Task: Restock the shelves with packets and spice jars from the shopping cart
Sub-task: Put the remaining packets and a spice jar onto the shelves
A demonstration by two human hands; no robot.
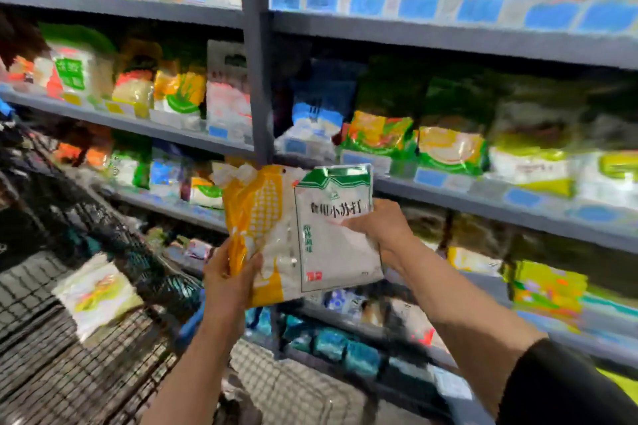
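We have two packets up in front of the shelves (448, 40), held side by side and overlapping: our left hand (226, 281) has its thumb and fingers curled round the lower edge of the yellow packet (257, 217), and our right hand (381, 228) is clamped on the right edge of the white-and-green packet (336, 238), thumb across its face. Both packets are in the air, level with the shelf below the middle one, just above the shopping cart (114, 338), where one more pale packet (98, 290) lies on the wire floor. No spice jars can be made out; the picture is smeared by motion. The risk we see is mostly in the grips. Each packet is held only at one edge, and soft, powder-filled bags sag, so as we judge it either one could slip or fold out of our fingers while we reach forward. The two also overlap, and pulling them apart carelessly might drag one loose. The shelf rows ahead look crowded, with bags standing close together, so pushing a packet in could topple neighbours or leave it hanging over the lip. With similar yellow and green packaging all round, we could also put a packet in the wrong row.
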